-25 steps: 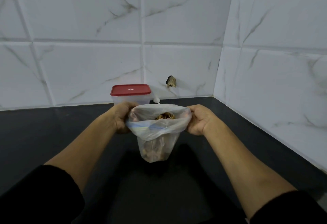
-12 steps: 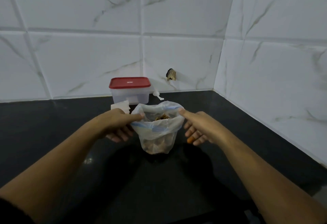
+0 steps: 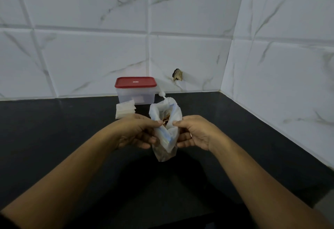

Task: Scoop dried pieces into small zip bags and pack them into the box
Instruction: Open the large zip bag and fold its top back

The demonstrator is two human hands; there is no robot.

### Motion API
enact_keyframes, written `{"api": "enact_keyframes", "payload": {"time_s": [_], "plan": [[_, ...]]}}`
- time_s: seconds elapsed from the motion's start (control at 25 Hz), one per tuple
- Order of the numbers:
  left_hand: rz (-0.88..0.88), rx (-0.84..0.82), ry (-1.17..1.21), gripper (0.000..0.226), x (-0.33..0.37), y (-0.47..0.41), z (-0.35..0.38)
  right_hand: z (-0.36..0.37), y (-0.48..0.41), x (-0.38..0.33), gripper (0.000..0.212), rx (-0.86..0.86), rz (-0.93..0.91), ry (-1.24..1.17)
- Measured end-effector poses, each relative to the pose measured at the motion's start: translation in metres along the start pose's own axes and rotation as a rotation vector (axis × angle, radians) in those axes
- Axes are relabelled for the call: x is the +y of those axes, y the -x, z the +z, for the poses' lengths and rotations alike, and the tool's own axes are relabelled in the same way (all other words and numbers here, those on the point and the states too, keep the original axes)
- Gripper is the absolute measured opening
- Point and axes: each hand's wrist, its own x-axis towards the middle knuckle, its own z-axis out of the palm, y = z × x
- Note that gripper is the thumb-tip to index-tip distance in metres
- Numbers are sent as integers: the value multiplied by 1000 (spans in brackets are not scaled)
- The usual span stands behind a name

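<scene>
A translucent zip bag (image 3: 166, 136) with brown dried pieces inside stands on the black counter (image 3: 72, 129) in front of me. My left hand (image 3: 137, 132) pinches the bag's left rim. My right hand (image 3: 193, 132) pinches the right rim. The mouth is squeezed narrow, with a blue zip strip showing along its edge. Behind the bag stands a clear plastic box (image 3: 136, 91) with a red lid on it. A stack of small white zip bags (image 3: 125, 110) lies to the left of the bag, in front of the box.
A small white scoop (image 3: 162, 94) peeks out beside the box at the wall. Marble-tiled walls meet in a corner at the back right. A brown chip (image 3: 177, 75) marks the back wall.
The bag was lowered from the air onto the counter. Both hands shifted from holding its mouth wide to pinching the rims together, so the opening has narrowed.
</scene>
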Motion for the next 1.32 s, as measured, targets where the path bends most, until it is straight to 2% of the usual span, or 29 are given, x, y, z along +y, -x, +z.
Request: {"api": "enact_keyframes", "payload": {"time_s": [0.08,0.2,0.28,0.48,0.6,0.68,0.76,0.88,1.0,1.08,1.12,1.16,1.24,1.32], "plan": [[1,51,157,29,-3,-1,4,0,-5,4,21,35,14,-214],[-34,135,675,13,-11,-7,7,1,-8,9,21,85,59,-590],[-39,154,915,9,-18,-11,10,2,-11,13,24,98,72,-798],[17,178,1251,18,-21,-16,25,9,-19,18,36,170,75,-1204],[17,152,1333,32,-23,-18,32,12,-24,19,39,194,80,-1293],[-5,149,1237,38,-25,-19,35,16,-25,19,39,208,105,-1238],[-2,121,1033,41,-28,-20,35,18,-28,23,38,192,100,-1090],[-20,88,565,41,-29,-22,26,11,-30,28,44,107,73,-665],[-43,244,94,66,-29,-28,7,0,-30,22,39,193,54,-218],[48,369,-113,78,-23,-33,-3,-8,-37,15,55,268,-7,-148],[86,403,-176,75,-16,-36,-4,-10,-43,12,63,305,-21,-124],[108,414,-204,64,-8,-40,-5,-9,-48,6,60,323,-31,-88],[97,362,-172,36,8,-50,-2,-2,-58,-4,31,327,-23,-26],[80,301,-91,23,19,-59,5,1,-63,-11,22,303,3,-68]]}}
